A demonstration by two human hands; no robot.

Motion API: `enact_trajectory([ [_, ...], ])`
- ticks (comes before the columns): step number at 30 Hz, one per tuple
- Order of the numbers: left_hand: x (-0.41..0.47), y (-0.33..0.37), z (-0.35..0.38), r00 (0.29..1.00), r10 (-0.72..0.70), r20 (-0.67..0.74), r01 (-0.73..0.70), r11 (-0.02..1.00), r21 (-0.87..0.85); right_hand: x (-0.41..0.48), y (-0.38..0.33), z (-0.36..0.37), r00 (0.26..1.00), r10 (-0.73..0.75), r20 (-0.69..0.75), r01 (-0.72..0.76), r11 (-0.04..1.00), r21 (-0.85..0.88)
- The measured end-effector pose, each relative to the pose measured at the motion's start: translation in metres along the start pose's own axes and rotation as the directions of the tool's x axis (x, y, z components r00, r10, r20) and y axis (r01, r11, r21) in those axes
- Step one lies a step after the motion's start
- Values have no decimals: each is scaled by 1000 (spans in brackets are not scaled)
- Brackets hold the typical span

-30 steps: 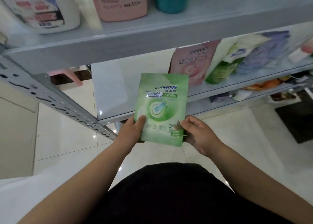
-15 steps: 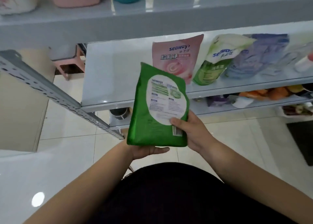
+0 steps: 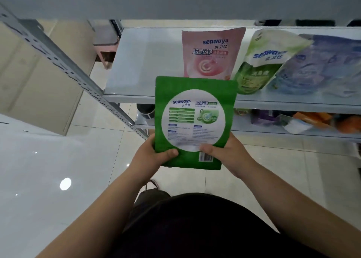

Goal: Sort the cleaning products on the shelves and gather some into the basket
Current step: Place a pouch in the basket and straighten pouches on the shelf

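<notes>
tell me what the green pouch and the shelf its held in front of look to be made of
Green pouch: looks like flexible plastic film with a soft sheen and printed label; its edges bow slightly in the left hand and right hand. Shelf: seems to be painted metal, pale grey and smooth, faintly glossy, mounted on a perforated steel upright. Neither can be confirmed by look alone.

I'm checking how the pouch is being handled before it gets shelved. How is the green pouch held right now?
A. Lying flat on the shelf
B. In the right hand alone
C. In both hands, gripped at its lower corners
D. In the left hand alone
C: the green pouch is upright in front of the shelf, with the left hand and right hand each clasping a lower corner.
</notes>
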State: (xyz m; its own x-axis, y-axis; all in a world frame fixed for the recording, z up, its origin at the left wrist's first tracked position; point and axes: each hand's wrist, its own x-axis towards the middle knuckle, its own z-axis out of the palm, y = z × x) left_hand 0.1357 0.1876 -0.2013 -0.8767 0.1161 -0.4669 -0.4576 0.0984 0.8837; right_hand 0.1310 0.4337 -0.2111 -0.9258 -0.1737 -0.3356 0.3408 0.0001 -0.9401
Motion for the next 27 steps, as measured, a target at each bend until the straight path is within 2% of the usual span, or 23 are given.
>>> enact_trajectory([
  [2, -3, -2, -3, 998, 10, -55, -9, 1000, 17, 2, -2, 2, 997, 59, 53, -56, 997, -47],
  [5, -1, 0, -7, 993, 9, -116, -4, 999, 42, 7, -3, 13, 994, 111, -15, -111, 994, -24],
  [8, 7, 9, -16, 979, -96, -178, 99, 995, 6, 11, -13, 34, 994, 98, -56, -101, 994, -48],
  [10, 14, 17, -23, 967, -194, -167, 179, 979, -102, 12, -23, 47, 995, 97, -20, -95, 992, 87],
  [12, 19, 24, -26, 952, -292, -88, 251, 914, -318, 17, -31, 59, 992, 124, 16, -122, 942, 313],
  [13, 21, 25, -27, 943, -332, -22, 290, 852, -437, 19, -36, 66, 989, 146, 14, -141, 924, 354],
  [15, 21, 26, -29, 906, -376, 194, 414, 689, -595, 25, -40, 84, 983, 183, -21, -171, 948, 270],
  [17, 15, 30, -31, 843, -315, 437, 533, 606, -590, 30, -35, 103, 985, 170, 8, -167, 957, 235],
  [19, 12, 33, -40, 786, -221, 577, 567, 631, -530, 35, -29, 119, 991, 134, 18, -132, 932, 337],
  [22, 19, 29, -72, 803, -164, 573, 515, 675, -529, 42, -30, 134, 998, 34, -44, -17, 940, 339],
  [25, 32, 23, -123, 814, -211, 541, 520, 679, -518, 47, -35, 144, 989, 5, -145, 29, 973, 230],
  [27, 37, 17, -152, 839, -210, 502, 481, 718, -503, 44, -37, 152, 977, -20, -211, 54, 987, 153],
])
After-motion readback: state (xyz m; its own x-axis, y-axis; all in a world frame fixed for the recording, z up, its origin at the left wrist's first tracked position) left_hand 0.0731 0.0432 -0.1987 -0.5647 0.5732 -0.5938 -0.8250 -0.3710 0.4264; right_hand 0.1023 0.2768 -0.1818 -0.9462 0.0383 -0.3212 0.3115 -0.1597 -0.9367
